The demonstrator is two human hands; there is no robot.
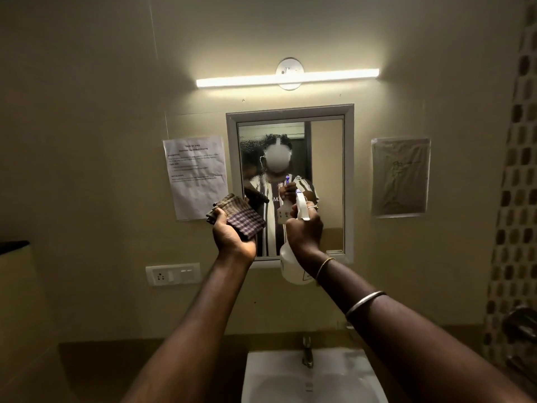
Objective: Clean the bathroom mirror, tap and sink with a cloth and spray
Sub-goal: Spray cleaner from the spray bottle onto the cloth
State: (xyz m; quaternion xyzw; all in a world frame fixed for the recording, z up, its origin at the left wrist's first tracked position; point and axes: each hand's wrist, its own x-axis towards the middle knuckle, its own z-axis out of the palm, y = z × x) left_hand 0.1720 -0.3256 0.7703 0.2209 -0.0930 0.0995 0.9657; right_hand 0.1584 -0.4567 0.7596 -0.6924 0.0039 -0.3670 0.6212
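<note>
the left hand (232,234) grips a folded checked cloth (236,216) raised before the mirror (325,170). the right hand (303,231) is wrapped round a white spray bottle (293,269), nozzle toward the glass, which looks misted near the top. the tap (307,352) and sink (261,370) sit below.

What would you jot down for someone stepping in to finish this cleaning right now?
Left hand holds the folded checked cloth up by the mirror.
Right hand grips the spray bottle, nozzle toward the glass.
Done: droplets on the mirror's upper left suggest spraying has begun.
To do: wipe the mirror, then clean the tap and sink below.
</note>
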